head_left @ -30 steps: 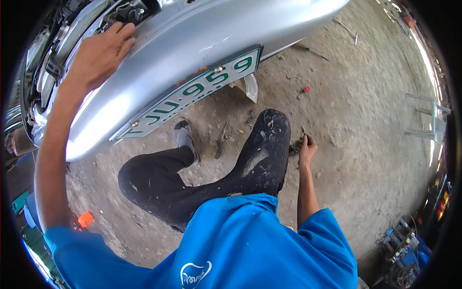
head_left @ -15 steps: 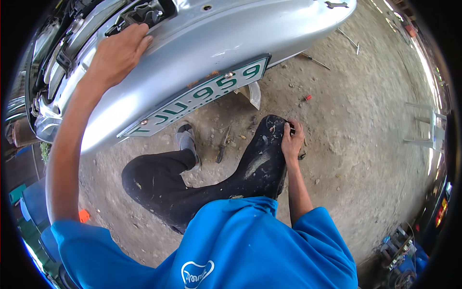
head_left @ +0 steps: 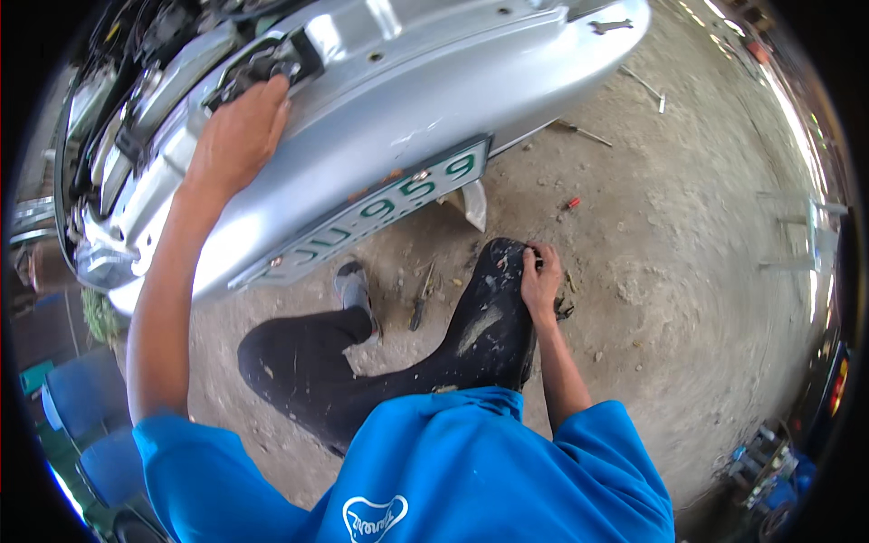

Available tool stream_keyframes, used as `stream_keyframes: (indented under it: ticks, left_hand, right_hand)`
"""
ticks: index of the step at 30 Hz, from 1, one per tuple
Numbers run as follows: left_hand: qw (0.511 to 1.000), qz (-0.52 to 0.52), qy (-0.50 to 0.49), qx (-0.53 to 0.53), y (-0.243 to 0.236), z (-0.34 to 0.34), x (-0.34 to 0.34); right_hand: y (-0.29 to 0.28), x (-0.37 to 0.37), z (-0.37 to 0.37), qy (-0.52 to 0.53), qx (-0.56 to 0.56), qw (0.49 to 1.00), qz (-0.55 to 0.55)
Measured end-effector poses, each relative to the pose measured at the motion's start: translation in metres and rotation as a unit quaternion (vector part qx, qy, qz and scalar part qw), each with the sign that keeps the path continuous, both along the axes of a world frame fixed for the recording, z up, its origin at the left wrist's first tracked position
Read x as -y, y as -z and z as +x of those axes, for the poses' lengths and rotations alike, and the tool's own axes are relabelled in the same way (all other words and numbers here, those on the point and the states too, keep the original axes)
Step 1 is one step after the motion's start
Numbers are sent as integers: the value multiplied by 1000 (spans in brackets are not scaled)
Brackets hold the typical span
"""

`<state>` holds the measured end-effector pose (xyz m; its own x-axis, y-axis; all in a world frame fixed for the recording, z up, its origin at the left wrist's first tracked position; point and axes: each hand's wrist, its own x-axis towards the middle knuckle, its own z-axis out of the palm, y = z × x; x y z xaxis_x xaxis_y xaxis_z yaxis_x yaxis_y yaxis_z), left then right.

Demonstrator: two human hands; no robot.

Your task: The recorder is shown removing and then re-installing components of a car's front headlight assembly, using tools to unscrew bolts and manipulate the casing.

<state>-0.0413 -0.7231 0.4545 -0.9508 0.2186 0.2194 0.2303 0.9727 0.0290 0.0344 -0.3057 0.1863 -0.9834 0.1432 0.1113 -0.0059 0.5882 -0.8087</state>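
At the upper left, my left hand reaches over the silver car bumper. Its fingers are curled together at the dark latch-like assembly behind the bumper's top edge. What the fingertips hold, if anything, is hidden. My right hand rests on my right knee, fingers spread loosely over the dark, paint-spotted trouser leg, with nothing in it. A licence plate is fastened across the bumper face, between my two arms. An open-ended wrench lies on the bumper's far right end.
On the dirt floor lie a screwdriver-like tool, a thin metal bar tool, a small red piece and a dark slim tool beside my shoe. Blue drums stand at left, a pale metal frame at right.
My left hand has shifted slightly, its fingertips now closer against the latch assembly. The view has tilted, so the bumper and plate sit lower. The right hand stays on the knee.
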Motion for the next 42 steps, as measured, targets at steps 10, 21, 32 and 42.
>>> stream_keyframes:
  ticks: [10, 21, 32, 42]
  left_hand:
    - [998, -41, 24, 43, -15, 7, -7]
    - [1000, 21, 19, -4, -10, 11, -5]
    - [997, 52, -58, -30, 10, 5, -8]
    - [990, 61, -126, -25, 9, 21, -4]
  right_hand:
    - [2, -5, 4, 16, 1, 1000, 6]
    - [-54, -23, -92, 3, -151, 988, 19]
    - [-181, -37, -344, -163, -332, 891, 262]
    - [-191, -35, -361, -230, -328, 873, 278]
